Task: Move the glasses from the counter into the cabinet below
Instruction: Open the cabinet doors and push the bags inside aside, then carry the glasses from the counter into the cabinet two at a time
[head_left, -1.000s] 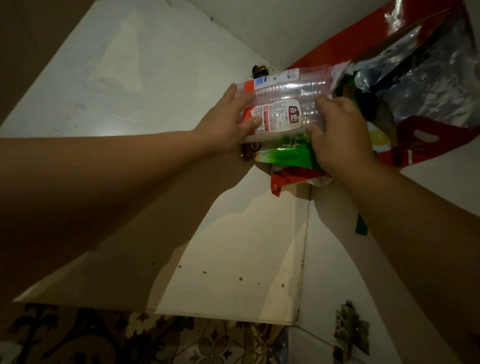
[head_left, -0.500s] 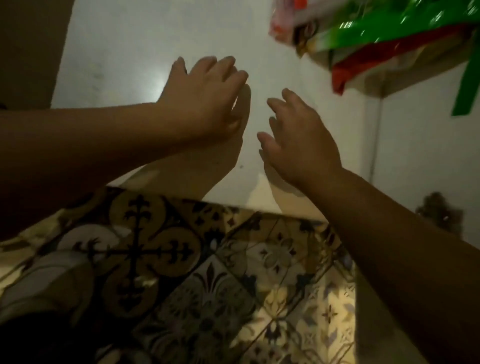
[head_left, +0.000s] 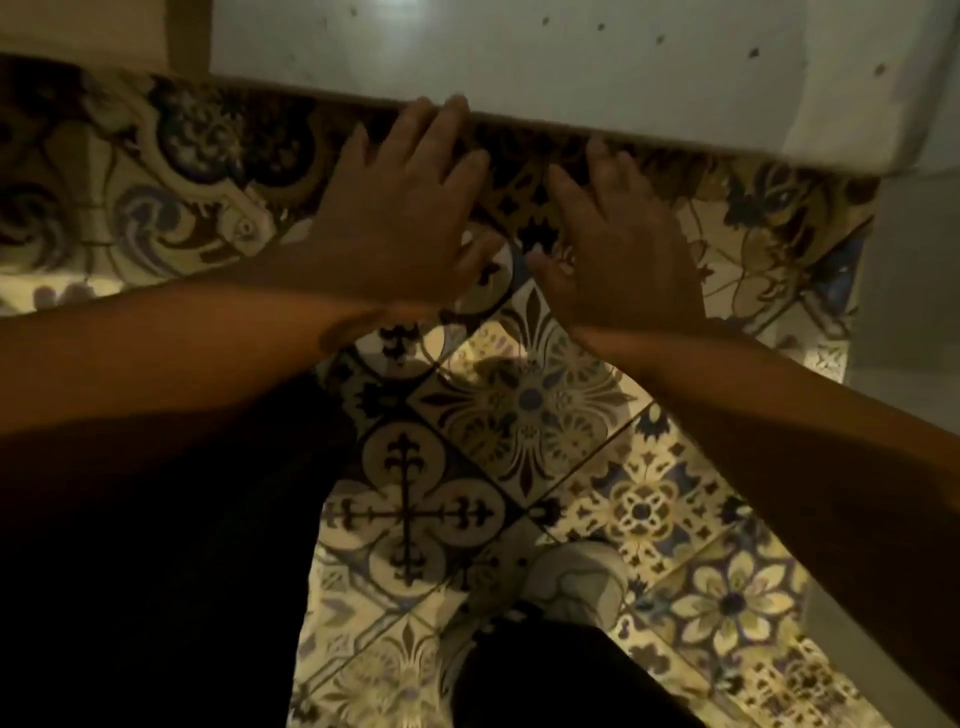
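Both the left hand (head_left: 400, 218) and right hand (head_left: 618, 249) are hovering open and empty just short of the cabinet shelf (head_left: 519, 57) edge, with no glasses in view, so any further reach is risking knocking unseen items.

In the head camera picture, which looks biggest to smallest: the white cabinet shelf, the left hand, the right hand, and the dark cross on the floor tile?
1. White cabinet shelf, widest by far.
2. Left hand and right hand: they look alike, so unranked.
3. Dark cross, roughly hand-sized too; it lies farther off, so this place is unsure.
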